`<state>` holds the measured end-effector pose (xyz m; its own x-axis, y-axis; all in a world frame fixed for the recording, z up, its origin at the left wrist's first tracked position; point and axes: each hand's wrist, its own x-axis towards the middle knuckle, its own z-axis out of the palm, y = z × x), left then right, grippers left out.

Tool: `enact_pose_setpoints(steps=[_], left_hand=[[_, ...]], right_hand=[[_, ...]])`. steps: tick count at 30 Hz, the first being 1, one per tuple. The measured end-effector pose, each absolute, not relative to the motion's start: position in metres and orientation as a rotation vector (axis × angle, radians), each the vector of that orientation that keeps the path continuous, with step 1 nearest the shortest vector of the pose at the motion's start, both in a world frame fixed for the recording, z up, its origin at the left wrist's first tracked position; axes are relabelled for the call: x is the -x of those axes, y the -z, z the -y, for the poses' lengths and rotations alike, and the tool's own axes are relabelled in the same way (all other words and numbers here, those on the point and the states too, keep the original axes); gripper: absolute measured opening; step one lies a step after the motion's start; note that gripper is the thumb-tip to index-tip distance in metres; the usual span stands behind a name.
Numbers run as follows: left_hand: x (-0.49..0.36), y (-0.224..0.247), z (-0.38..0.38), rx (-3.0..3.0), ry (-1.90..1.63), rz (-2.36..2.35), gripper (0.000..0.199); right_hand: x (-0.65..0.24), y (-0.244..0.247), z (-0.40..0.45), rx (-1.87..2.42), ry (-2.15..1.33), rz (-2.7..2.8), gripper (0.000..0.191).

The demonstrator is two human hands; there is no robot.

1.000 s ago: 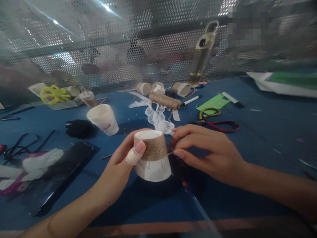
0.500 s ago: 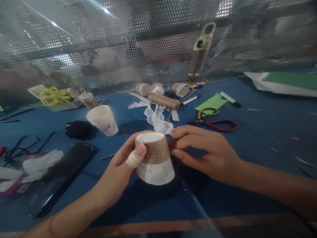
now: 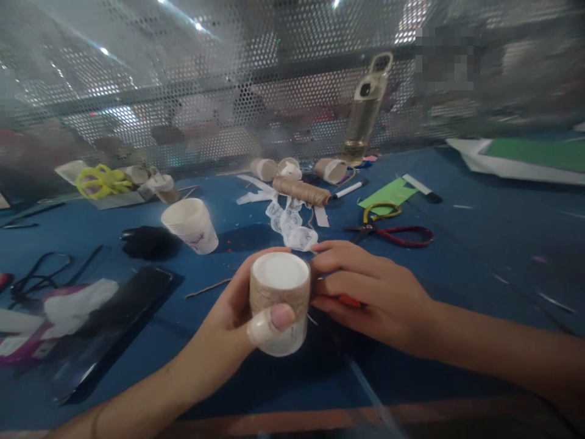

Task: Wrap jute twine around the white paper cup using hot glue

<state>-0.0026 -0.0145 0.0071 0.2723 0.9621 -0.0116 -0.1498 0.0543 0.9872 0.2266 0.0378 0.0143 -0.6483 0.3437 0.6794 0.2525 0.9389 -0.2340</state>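
Observation:
A white paper cup point(image 3: 280, 299), partly wrapped in brown twine, is held bottom up near the middle of the view. My left hand point(image 3: 249, 311) is closed round its left side, with the bandaged thumb across the front. My right hand point(image 3: 365, 289) is at the cup's right side with its fingers bent together; what its fingertips pinch is too small to make out. Something red shows beneath that hand. Behind the cup lie white lace point(image 3: 292, 225) and a roll of brown twine point(image 3: 301, 190).
Stacked paper cups point(image 3: 192, 225) stand to the left, near a black phone point(image 3: 123, 323). Scissors point(image 3: 393, 228) and green paper point(image 3: 388, 194) are at the right. A tall bottle point(image 3: 365, 116) stands by the perforated metal screen.
The cup has tilted so that more of its white base faces the camera. My left thumb has moved right across its front, and my right hand has dropped slightly.

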Motion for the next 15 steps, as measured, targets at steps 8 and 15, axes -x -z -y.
enact_pose_setpoints(steps=[8,15], left_hand=[[-0.0002,-0.0108,0.0080,-1.123,-1.109,-0.974,0.045],[0.0025,-0.0084,0.0100,-1.169,-1.031,-0.893,0.035]], right_hand=[[-0.2268,-0.0123,-0.0387,0.491,-0.226,2.323,0.012],[-0.2257,-0.0129,-0.0367,0.497,-0.266,2.314,0.012]])
